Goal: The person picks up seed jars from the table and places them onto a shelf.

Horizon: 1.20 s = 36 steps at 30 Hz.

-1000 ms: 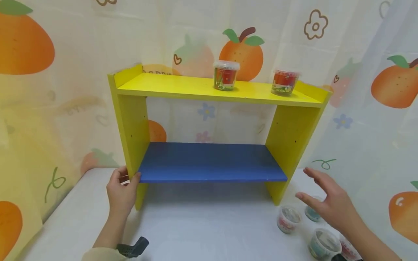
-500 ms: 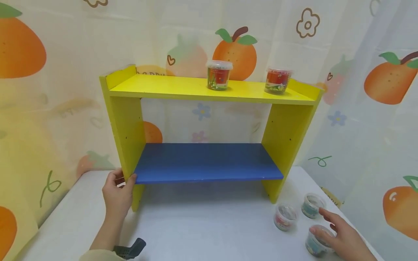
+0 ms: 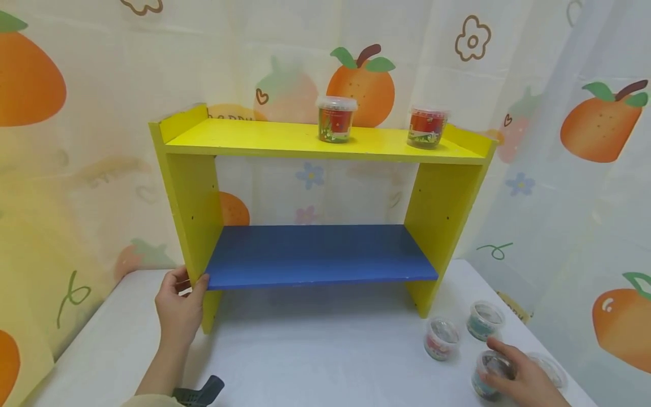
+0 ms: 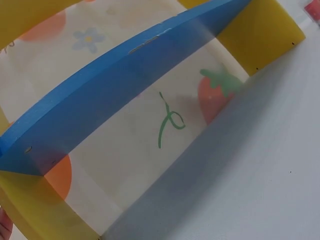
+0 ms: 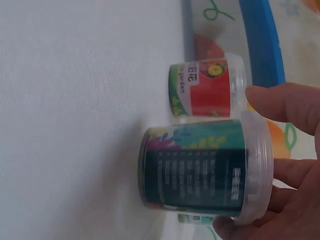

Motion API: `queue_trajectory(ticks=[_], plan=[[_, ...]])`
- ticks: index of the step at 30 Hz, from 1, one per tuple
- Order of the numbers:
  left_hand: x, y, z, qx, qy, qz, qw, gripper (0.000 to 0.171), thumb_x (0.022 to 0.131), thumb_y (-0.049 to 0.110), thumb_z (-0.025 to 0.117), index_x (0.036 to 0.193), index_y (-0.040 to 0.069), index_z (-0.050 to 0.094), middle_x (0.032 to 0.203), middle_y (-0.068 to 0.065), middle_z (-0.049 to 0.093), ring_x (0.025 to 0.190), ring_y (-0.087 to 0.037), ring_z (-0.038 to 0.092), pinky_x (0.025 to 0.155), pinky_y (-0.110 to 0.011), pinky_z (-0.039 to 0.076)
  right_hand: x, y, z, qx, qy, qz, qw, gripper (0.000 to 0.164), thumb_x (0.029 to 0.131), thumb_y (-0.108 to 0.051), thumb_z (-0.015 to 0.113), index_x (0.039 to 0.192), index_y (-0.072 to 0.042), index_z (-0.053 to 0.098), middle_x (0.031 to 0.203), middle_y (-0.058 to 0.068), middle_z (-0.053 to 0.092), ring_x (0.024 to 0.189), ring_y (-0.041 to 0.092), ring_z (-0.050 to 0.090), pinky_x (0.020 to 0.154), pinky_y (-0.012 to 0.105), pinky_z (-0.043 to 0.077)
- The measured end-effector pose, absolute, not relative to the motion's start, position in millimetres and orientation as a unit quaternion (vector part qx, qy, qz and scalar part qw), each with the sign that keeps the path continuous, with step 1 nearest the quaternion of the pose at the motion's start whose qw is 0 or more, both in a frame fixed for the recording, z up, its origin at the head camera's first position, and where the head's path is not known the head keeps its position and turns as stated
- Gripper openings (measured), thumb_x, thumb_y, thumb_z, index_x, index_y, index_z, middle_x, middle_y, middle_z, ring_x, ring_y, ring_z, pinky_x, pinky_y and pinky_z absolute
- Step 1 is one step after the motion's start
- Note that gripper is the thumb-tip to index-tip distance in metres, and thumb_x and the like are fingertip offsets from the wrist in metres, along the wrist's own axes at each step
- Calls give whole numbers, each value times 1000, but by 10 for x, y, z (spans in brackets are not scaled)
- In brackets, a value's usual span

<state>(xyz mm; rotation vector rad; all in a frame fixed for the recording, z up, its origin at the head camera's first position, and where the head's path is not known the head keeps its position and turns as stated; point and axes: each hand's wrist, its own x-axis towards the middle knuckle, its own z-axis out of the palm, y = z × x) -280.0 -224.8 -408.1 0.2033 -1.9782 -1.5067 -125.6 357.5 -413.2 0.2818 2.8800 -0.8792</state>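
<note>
My left hand (image 3: pixel 178 308) grips the left side panel of a yellow shelf (image 3: pixel 325 150) with a blue lower board (image 3: pixel 325 254). Its thumb lies on the panel's front edge beside the board's corner. At the lower right, my right hand (image 3: pixel 531 379) is spread around the lid of a dark teal clear-lidded tub (image 5: pixel 195 170) standing on the table. In the right wrist view the thumb (image 5: pixel 285 102) is at one side of the lid, with a slim gap. The other fingers (image 5: pixel 290 200) reach behind the lid. Two red-labelled tubs (image 3: pixel 335 120) stand on the top board.
A red-labelled tub (image 3: pixel 441 339) and a teal one (image 3: pixel 485 320) stand on the white table (image 3: pixel 315 356) near the right hand. Another clear lid (image 3: pixel 548 370) shows behind that hand. A fruit-print curtain (image 3: pixel 91 186) hangs behind the shelf.
My right hand has come down and right from beside the shelf to the dark teal tub. The left hand keeps its grip on the panel, and the head view has shifted slightly.
</note>
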Motion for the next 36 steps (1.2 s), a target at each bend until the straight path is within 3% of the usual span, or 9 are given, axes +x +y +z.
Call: queue_trajectory(ticks=[8,14,21,28,36], plan=[[-2814,-2273,-4100,75,-754,-572,314,41,93,24,68,127,5,56,113,-3,59,93,-3,50,74,-5,42,-1238,3536,-4173,125,928,-337,92,86,87,-37,71,148,7,30,147,31,40,127,48,46,94,59,46],[-2811,-2284,-4104,74,-754,-572,316,40,93,24,68,126,6,57,111,0,58,93,-3,50,74,-5,43,-1219,3567,-4272,179,914,-352,96,97,84,-51,72,147,9,28,144,36,39,119,47,49,92,62,46],[-2817,-2281,-4102,77,-750,-579,309,41,93,25,68,127,6,56,111,-1,58,93,-5,50,74,-5,42,-1203,3542,-4422,255,871,-409,98,115,70,-63,78,147,8,28,136,35,45,101,31,58,84,56,52],[-2796,-2269,-4092,82,-756,-576,299,42,94,24,67,129,5,55,119,-10,59,95,-8,48,76,-6,42,-1177,3546,-4433,245,870,-413,109,115,71,-60,79,149,6,26,135,32,50,99,27,60,81,52,55],[-2782,-2267,-4067,80,-757,-577,297,42,94,24,66,130,5,55,121,-11,58,98,-11,48,76,-7,42,-1170,3575,-4445,190,858,-466,104,95,84,-40,75,149,8,25,131,25,57,107,26,61,85,46,55]])
